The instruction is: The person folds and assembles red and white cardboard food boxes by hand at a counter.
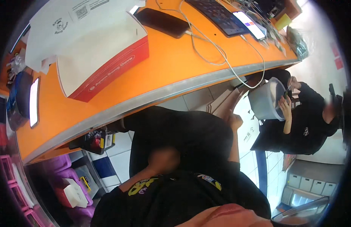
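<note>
My left hand [164, 159] rests on my lap over dark trousers; it is blurred and its fingers cannot be made out. Over my right thigh, my right hand [234, 121] is curled closed with the thumb up, close to a stack of flat cardboard [225, 101] that leans below the table edge. Whatever the right hand may hold is hidden. On the orange table [175, 56] in front of me stands an open red and white cardboard box [115, 70], its white lid folded back. Neither hand touches the box.
A black phone [162, 22], a tablet [220, 19] and a lit phone [250, 25] lie on the table with white cables. Another phone [34, 102] lies at left. On the right, a person in black [307, 125] handles a grey bucket [264, 99]. Purple chairs [69, 176] stand lower left.
</note>
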The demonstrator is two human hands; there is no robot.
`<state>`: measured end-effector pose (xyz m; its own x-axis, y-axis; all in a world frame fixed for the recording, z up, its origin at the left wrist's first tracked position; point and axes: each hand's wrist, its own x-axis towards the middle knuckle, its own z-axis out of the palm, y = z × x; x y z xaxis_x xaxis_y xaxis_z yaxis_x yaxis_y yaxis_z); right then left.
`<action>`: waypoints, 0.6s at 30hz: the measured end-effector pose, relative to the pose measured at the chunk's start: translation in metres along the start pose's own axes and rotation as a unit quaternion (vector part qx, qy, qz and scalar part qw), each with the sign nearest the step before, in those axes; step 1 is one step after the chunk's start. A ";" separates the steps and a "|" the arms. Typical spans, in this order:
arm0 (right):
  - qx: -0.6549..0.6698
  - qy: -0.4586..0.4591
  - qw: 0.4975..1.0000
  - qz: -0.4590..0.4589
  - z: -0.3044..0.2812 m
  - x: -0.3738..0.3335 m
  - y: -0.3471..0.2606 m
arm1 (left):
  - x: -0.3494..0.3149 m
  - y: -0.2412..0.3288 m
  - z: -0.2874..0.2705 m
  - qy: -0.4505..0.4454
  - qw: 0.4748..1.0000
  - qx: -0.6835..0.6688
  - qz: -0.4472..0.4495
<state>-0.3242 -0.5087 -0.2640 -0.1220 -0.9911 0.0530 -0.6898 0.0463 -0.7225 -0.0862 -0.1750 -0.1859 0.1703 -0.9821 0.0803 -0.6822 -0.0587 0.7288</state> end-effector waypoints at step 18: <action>-0.301 0.055 0.950 -0.065 -0.143 -0.054 -0.085 | 0.003 0.007 -0.001 -0.027 1.000 0.007 -0.007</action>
<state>-0.3608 -0.4415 -0.1067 -0.0587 -0.9760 0.2095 -0.9830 0.0199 -0.1826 -0.0896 -0.1785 -0.1800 0.1421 -0.9893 0.0331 -0.6893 -0.0749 0.7206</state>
